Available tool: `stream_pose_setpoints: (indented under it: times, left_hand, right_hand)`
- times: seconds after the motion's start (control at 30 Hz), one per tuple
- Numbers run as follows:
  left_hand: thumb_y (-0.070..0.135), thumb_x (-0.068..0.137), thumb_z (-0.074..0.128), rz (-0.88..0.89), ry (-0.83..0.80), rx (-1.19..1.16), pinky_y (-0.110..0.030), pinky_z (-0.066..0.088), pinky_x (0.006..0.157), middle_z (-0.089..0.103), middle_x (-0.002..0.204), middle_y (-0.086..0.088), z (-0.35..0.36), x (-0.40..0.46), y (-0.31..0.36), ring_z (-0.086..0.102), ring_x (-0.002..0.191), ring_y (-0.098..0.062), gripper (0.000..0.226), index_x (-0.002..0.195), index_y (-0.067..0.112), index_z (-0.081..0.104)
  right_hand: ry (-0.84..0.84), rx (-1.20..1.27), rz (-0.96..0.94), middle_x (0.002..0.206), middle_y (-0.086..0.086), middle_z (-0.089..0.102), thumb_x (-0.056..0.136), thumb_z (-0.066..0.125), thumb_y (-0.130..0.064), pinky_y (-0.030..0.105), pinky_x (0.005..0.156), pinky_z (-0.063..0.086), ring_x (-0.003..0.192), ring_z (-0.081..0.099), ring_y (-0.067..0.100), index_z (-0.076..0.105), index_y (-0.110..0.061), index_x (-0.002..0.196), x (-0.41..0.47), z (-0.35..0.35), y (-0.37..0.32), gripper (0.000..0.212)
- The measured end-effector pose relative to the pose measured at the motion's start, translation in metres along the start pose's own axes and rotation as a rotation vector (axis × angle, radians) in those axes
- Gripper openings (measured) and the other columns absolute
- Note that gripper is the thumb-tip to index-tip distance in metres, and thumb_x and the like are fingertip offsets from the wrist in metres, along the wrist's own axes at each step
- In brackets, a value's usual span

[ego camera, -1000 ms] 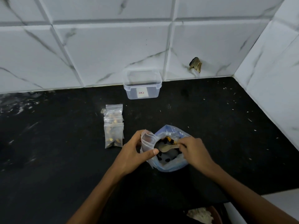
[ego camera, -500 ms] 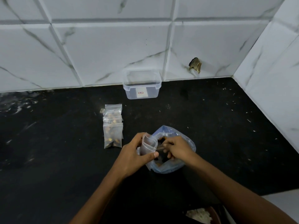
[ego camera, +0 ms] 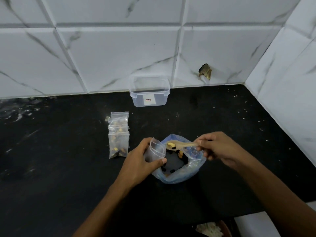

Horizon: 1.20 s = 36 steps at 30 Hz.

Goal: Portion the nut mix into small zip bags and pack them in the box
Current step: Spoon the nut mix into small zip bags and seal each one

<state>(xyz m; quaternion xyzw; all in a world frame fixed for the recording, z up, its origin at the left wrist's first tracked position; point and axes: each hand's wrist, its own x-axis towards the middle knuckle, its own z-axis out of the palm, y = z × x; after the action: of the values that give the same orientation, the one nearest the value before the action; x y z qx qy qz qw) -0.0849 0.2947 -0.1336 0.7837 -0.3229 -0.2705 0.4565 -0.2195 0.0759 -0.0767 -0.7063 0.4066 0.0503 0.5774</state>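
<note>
black tabletop (ego camera: 59,177) below marble tiles: my right hand (ego camera: 220,147) pinches the loaded spoon (ego camera: 179,145), bowl pointing left at the small zip bag (ego camera: 156,150) mouth, gripped by my left hand (ego camera: 142,159) just beside.

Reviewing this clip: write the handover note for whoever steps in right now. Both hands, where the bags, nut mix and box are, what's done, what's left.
Left hand: holds a small zip bag open, apparently empty, at the rim of the big bag.
Right hand: pinches the spoon, loaded with nuts, its bowl at the small bag's mouth.
Nut mix: in the open blue bag on the counter, little left.
Done: filled bags stacked to the left.
Box: at the wall, lid off, looks empty.
Left: tip this spoonful in, fill and seal the bag, pack all bags in the box.
</note>
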Motion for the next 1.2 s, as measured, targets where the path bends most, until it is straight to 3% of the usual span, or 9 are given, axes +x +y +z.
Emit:
stream_pose_setpoints:
  times: [0.17,0.27,0.37,0.47,0.57,0.67,0.8,0.97,1.2]
  left_hand:
    - [0.045,0.074,0.080,0.070,0.066,0.057,-0.029,0.055,0.086,0.061,0.109,0.029,0.002,0.003,0.010,0.058,0.102,0.011,0.054,0.111,0.058,0.044]
    - [0.038,0.076,0.081,0.083,0.055,0.022,-0.019,0.054,0.080,0.062,0.103,0.032,0.004,0.005,0.016,0.057,0.098,0.016,0.053,0.106,0.060,0.043]
    - [0.034,0.077,0.082,0.086,0.070,-0.026,-0.011,0.051,0.077,0.065,0.104,0.025,0.006,0.007,0.018,0.060,0.096,0.013,0.051,0.110,0.053,0.048]
    - [0.034,0.077,0.082,0.076,0.100,-0.084,-0.009,0.050,0.075,0.068,0.104,0.019,0.007,0.010,0.017,0.062,0.096,0.008,0.047,0.114,0.042,0.053]
    - [0.039,0.077,0.080,0.055,0.091,-0.104,-0.014,0.052,0.078,0.068,0.107,0.018,0.006,0.012,0.014,0.062,0.098,0.006,0.049,0.117,0.042,0.053]
    - [0.052,0.072,0.078,0.024,0.101,-0.119,-0.009,0.048,0.073,0.066,0.105,0.022,0.002,0.009,0.017,0.059,0.096,0.012,0.052,0.115,0.045,0.051]
    - [0.056,0.070,0.075,0.004,0.131,-0.120,-0.010,0.046,0.074,0.065,0.107,0.022,-0.008,0.005,0.011,0.060,0.098,0.009,0.048,0.110,0.050,0.049]
    - [0.038,0.079,0.078,-0.009,0.006,-0.110,-0.014,0.049,0.078,0.063,0.110,0.023,-0.016,0.003,-0.001,0.060,0.101,0.011,0.045,0.115,0.045,0.051]
    - [0.050,0.072,0.079,-0.028,-0.080,-0.122,-0.027,0.053,0.090,0.063,0.112,0.028,-0.010,0.004,-0.016,0.061,0.108,0.004,0.051,0.115,0.050,0.052]
  right_hand:
    - [0.065,-0.090,-0.235,0.080,0.006,0.070,0.095,0.054,-0.011,0.017,0.046,0.044,0.051,0.057,0.005,0.071,-0.017,0.092,-0.027,-0.003,-0.032,0.018]
    - [0.182,-0.451,-0.476,0.078,-0.004,0.069,0.094,0.055,-0.017,0.017,0.050,0.049,0.056,0.062,0.002,0.069,-0.024,0.095,-0.042,0.011,-0.047,0.015]
    - [0.232,-0.779,-0.792,0.084,-0.005,0.066,0.093,0.056,-0.018,0.030,0.068,0.053,0.071,0.060,0.007,0.069,-0.021,0.096,-0.051,0.027,-0.049,0.014]
    - [0.152,-1.073,-0.995,0.080,0.000,0.058,0.083,0.067,-0.013,0.034,0.053,0.051,0.062,0.054,0.014,0.065,-0.015,0.091,-0.052,0.038,-0.044,0.009]
    - [0.182,-1.118,-1.076,0.079,0.002,0.060,0.080,0.064,-0.014,0.032,0.045,0.050,0.056,0.055,0.015,0.066,-0.012,0.092,-0.051,0.040,-0.040,0.012]
    - [0.298,-0.912,-1.066,0.080,0.004,0.065,0.089,0.047,-0.020,0.032,0.055,0.054,0.063,0.060,0.015,0.068,-0.011,0.094,-0.054,0.033,-0.044,0.024]
    - [0.418,-0.661,-0.830,0.074,-0.010,0.065,0.088,0.060,-0.015,0.009,0.061,0.042,0.060,0.057,0.000,0.071,-0.017,0.096,-0.041,0.009,-0.036,0.014]
    - [0.149,-0.788,-0.280,0.070,-0.002,0.063,0.094,0.056,-0.017,0.022,0.064,0.054,0.062,0.062,0.005,0.067,-0.022,0.083,-0.001,0.012,0.014,0.016]
    - [0.047,-0.759,-0.272,0.077,-0.001,0.064,0.093,0.054,-0.017,0.025,0.074,0.053,0.073,0.062,0.009,0.067,-0.017,0.079,0.015,0.058,0.029,0.019]
